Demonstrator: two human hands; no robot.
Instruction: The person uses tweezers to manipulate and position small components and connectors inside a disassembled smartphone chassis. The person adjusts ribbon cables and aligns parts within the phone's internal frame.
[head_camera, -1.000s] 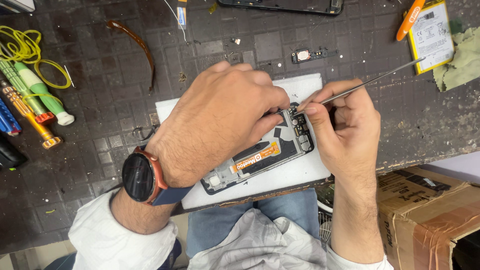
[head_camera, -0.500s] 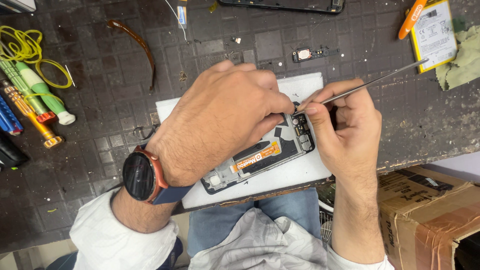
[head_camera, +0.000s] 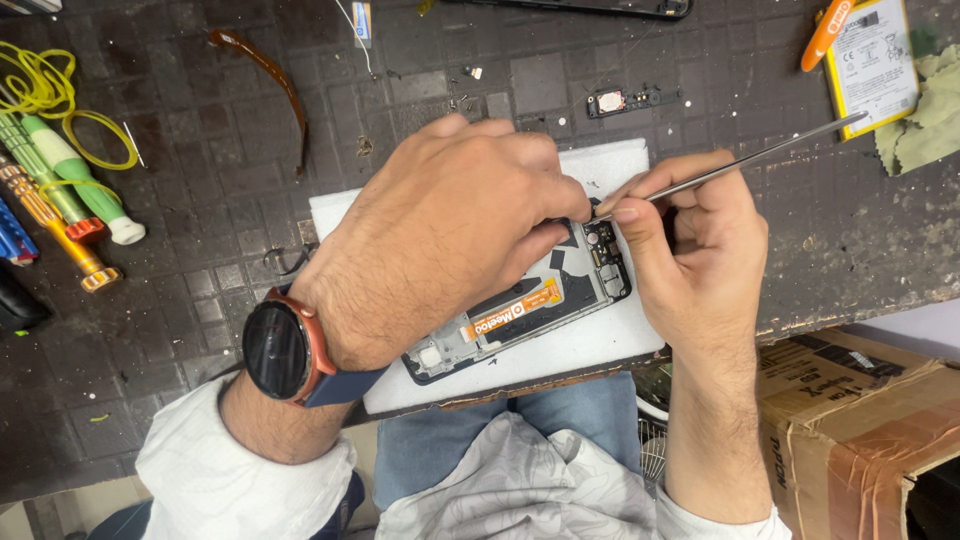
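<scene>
Two hands work mid-frame: right hand (head_camera: 690, 260) in a tight grip on metal tweezers (head_camera: 740, 160); left hand (head_camera: 450, 235) pressed onto an opened phone (head_camera: 540, 310), its fingertips hidden.

Wearing a white long-sleeved shirt, cuffs pushed back above both wrists. Sporting on the left wrist (head_camera: 285, 395) a round smartwatch (head_camera: 275, 350) with black face, reddish-copper case and dark blue strap. Showing blue jeans (head_camera: 520, 425) at the near edge, under the crumpled white shirt front (head_camera: 520, 490).
</scene>
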